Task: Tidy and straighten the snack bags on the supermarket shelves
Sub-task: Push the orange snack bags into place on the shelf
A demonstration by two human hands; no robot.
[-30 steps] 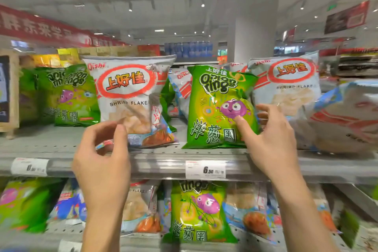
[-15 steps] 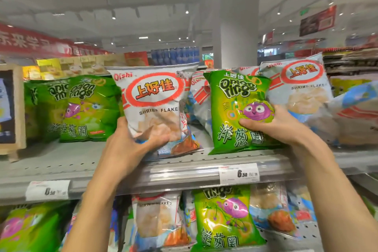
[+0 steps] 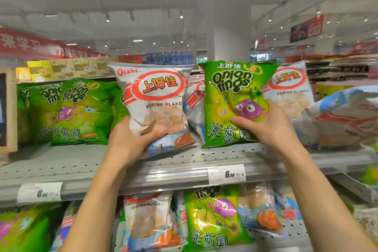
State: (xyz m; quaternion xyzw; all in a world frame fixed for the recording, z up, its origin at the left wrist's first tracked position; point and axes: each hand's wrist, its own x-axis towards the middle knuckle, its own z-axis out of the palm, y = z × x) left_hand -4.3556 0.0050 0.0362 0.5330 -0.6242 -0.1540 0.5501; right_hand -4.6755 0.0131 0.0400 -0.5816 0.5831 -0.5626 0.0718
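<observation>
Both grips closed: left hand (image 3: 131, 141) holds shrimp flakes bag (image 3: 157, 104), right hand (image 3: 272, 127) onion rings bag (image 3: 229, 98).

Left hand (image 3: 131, 139) gripping upright shrimp flakes bag (image 3: 155, 104), right hand (image 3: 272, 127) gripping onion rings bag (image 3: 233, 104), grey shelf (image 3: 61, 161)

I can't see my left hand's (image 3: 131, 141) fingers behind the shrimp flakes bag (image 3: 157, 106), nor the right hand's (image 3: 268, 127) behind the onion rings bag (image 3: 233, 104). The far-right white bag (image 3: 345, 116) is blurred and cut off. The left price tag (image 3: 39, 192) smears unreadable.
</observation>
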